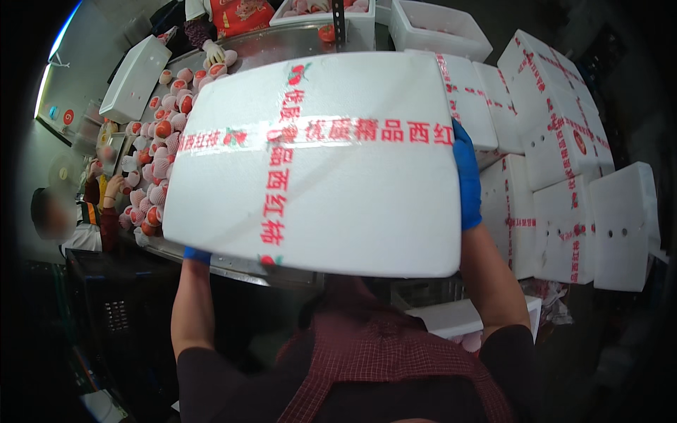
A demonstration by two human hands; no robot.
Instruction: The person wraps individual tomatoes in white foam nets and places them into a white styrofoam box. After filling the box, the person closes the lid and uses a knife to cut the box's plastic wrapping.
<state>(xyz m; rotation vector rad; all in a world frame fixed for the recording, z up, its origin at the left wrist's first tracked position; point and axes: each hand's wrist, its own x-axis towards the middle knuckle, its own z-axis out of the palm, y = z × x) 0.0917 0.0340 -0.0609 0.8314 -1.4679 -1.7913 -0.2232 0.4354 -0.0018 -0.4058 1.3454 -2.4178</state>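
A large white foam box (359,211) fills the middle of the view, raised in front of my chest. Printed tape with red writing and tomato pictures crosses its top face both ways. My right hand (467,177), in a blue glove, grips the box's right side. Only the blue cuff of my left hand (197,255) shows below the lower left corner; its fingers are hidden under or behind the box. Beyond the box's left edge, tomatoes in pink foam nets (158,169) cover a metal table (254,47).
Taped foam boxes (560,121) are stacked at the right. An open foam box (441,31) stands at the back. Another person's gloved hand (214,53) touches the netted tomatoes; a second person (90,222) works at the left. A black crate (113,312) stands lower left.
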